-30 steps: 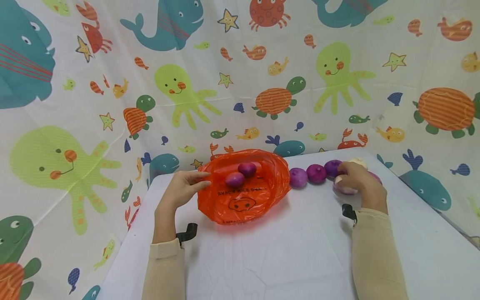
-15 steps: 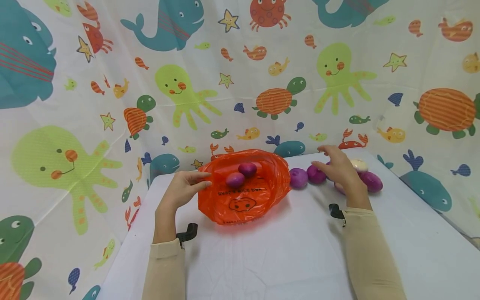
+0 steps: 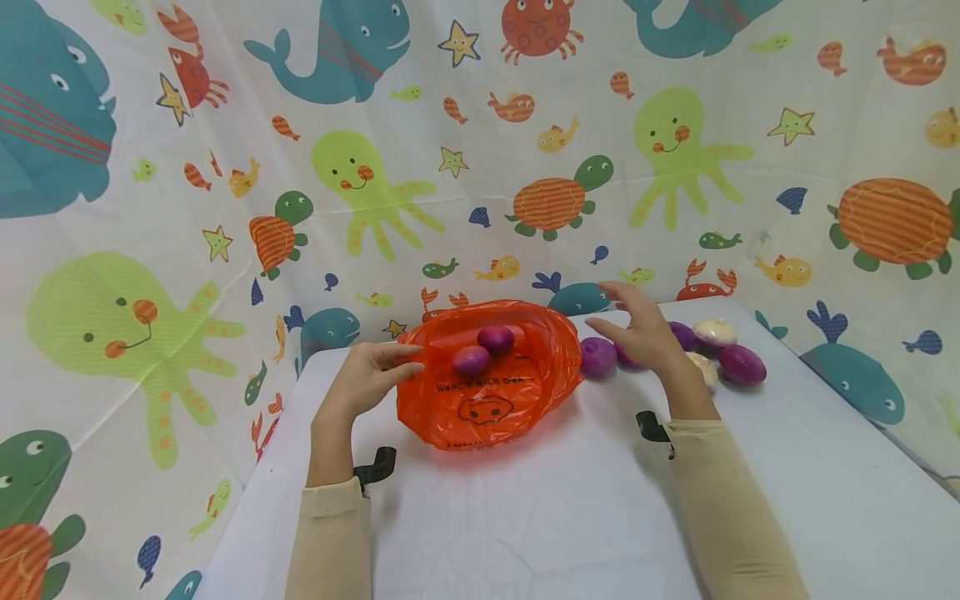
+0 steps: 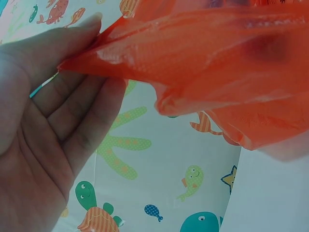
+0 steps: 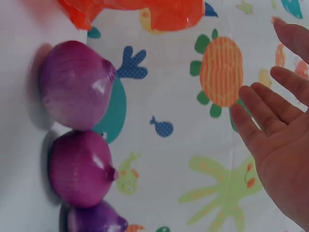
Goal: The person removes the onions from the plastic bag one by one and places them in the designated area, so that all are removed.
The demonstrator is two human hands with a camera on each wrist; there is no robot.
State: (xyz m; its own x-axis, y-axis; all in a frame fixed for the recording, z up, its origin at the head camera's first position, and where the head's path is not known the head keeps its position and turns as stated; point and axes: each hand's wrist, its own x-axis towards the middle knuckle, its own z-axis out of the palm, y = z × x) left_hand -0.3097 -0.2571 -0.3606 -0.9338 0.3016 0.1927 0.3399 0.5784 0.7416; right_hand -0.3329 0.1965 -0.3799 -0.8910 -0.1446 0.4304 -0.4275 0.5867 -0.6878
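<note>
A red plastic bag (image 3: 487, 408) lies with its mouth spread, two small purple onions (image 3: 471, 360) (image 3: 496, 338) inside. At its left rim, the left hand (image 3: 363, 379) holds the edge between thumb and fingers; the left wrist view shows the bag's corner (image 4: 104, 60) drawn into that hand (image 4: 58, 106). The right hand (image 3: 645, 333), fingers spread and holding nothing, hovers above the row of onions right of the bag. A light purple onion (image 3: 597, 357) is beside the bag. In the right wrist view, purple onions (image 5: 75, 86) (image 5: 81, 169) stand apart from the hand (image 5: 285, 130).
Farther right on the white table (image 3: 825, 467) are another purple onion (image 3: 681, 335), two whitish ones (image 3: 715, 332) (image 3: 703, 369) and a dark purple one (image 3: 742, 365). A curtain (image 3: 480, 108) printed with sea animals hangs behind and at the left.
The right hand has moved left, from a whitish onion at the right to above the onions near the bag, and its fingers have spread. The left hand and the bag have stayed put.
</note>
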